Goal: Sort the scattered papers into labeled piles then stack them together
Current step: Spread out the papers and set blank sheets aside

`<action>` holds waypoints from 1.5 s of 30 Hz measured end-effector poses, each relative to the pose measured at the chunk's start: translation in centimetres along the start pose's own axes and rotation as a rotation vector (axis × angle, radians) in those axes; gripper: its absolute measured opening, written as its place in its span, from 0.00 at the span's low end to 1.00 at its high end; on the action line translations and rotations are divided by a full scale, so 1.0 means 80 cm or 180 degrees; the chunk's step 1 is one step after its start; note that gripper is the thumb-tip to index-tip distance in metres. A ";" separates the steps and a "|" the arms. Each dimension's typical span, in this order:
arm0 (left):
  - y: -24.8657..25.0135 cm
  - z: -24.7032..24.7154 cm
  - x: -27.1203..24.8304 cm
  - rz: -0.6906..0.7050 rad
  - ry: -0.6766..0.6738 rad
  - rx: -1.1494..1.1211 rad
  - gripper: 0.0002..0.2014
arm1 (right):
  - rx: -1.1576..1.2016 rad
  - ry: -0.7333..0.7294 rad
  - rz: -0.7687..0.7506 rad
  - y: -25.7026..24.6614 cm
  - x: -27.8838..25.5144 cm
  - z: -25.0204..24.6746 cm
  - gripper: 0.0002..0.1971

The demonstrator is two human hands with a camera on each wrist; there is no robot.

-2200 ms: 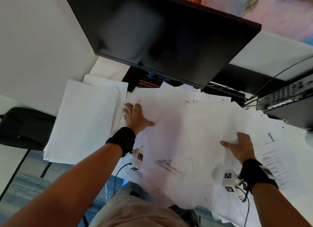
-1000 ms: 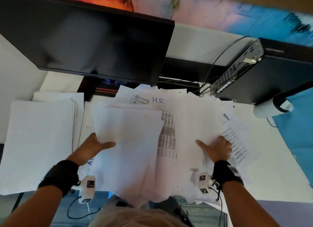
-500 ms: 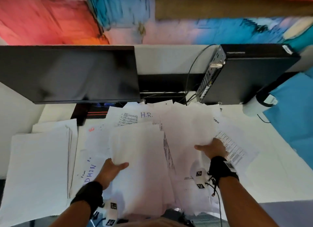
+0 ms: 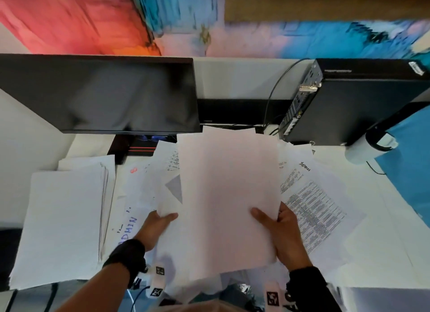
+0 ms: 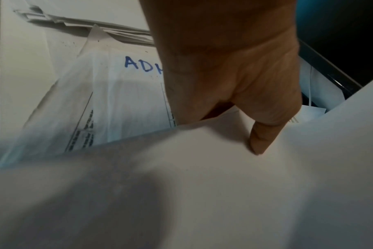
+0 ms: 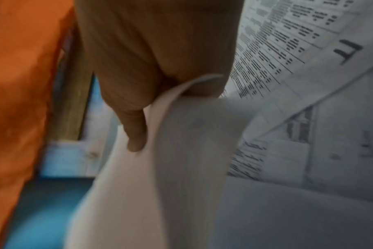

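Observation:
A thick bundle of white papers (image 4: 228, 195) is held up over the desk, blank side towards me. My right hand (image 4: 278, 230) grips its right edge, thumb on top and fingers hidden beneath; in the right wrist view the bundle (image 6: 164, 168) curls round the thumb. My left hand (image 4: 154, 228) pinches the lower left edge of papers at the bundle's left, thumb (image 5: 260, 138) pressed on the top sheet. Below lie a sheet marked ADMIN (image 4: 129, 225), printed sheets (image 4: 314, 209) at right, and a neat white pile (image 4: 62, 221) at far left.
A black monitor (image 4: 104, 93) stands at the back left and a black computer case (image 4: 353, 100) at the back right, with cables between. A white roll (image 4: 367, 146) lies beside the case. The white desk (image 4: 384, 253) shows at right; blue cloth (image 4: 409, 162) borders it.
Both hands have gathered the spread sheets into one bundle and lifted it towards me. My right hand moved in to the left. The head view tilted up.

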State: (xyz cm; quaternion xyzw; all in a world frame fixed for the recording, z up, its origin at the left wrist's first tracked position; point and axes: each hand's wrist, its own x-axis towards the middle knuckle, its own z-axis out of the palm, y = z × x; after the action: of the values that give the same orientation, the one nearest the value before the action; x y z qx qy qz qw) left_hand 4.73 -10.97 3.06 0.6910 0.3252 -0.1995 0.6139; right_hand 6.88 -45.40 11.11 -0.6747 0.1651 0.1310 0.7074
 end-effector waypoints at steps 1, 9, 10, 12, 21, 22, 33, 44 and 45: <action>0.003 -0.001 -0.001 0.0001 -0.0001 -0.0082 0.21 | -0.0074 0.0017 0.0031 0.015 0.001 0.011 0.21; 0.020 -0.012 -0.019 -0.0160 -0.0569 -0.1325 0.33 | -0.1411 -0.0226 0.0055 0.101 -0.005 0.099 0.21; 0.021 -0.012 -0.022 -0.0088 -0.0652 -0.1307 0.30 | -0.1610 -0.0319 0.0041 0.104 -0.008 0.107 0.21; 0.018 -0.013 -0.020 0.0021 -0.0784 -0.1054 0.25 | -0.1768 -0.0616 0.0099 0.103 -0.016 0.121 0.16; -0.007 -0.071 -0.011 0.0001 -0.1321 -0.0617 0.20 | -0.1687 -0.0272 -0.0288 0.099 -0.035 0.135 0.36; -0.001 -0.081 -0.015 -0.0001 -0.1437 -0.0610 0.20 | -0.1488 -0.0092 -0.0243 0.093 -0.034 0.135 0.38; 0.112 -0.161 -0.068 0.1014 -0.1022 0.0008 0.18 | -0.1302 -0.0074 -0.0380 -0.031 -0.060 0.163 0.31; 0.116 -0.178 -0.048 0.1452 0.0163 -0.0155 0.10 | -0.2294 0.0653 -0.2806 -0.055 -0.103 0.258 0.06; 0.115 -0.173 -0.047 0.1469 0.0325 -0.0068 0.17 | -0.2350 0.0634 -0.2847 -0.043 -0.111 0.263 0.07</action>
State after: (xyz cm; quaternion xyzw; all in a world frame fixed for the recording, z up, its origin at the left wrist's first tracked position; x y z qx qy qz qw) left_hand 6.74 1.52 14.51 0.7497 0.1913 -0.0151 0.6333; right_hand 1.39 -24.23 18.63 -0.8895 -0.1264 -0.1954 0.3933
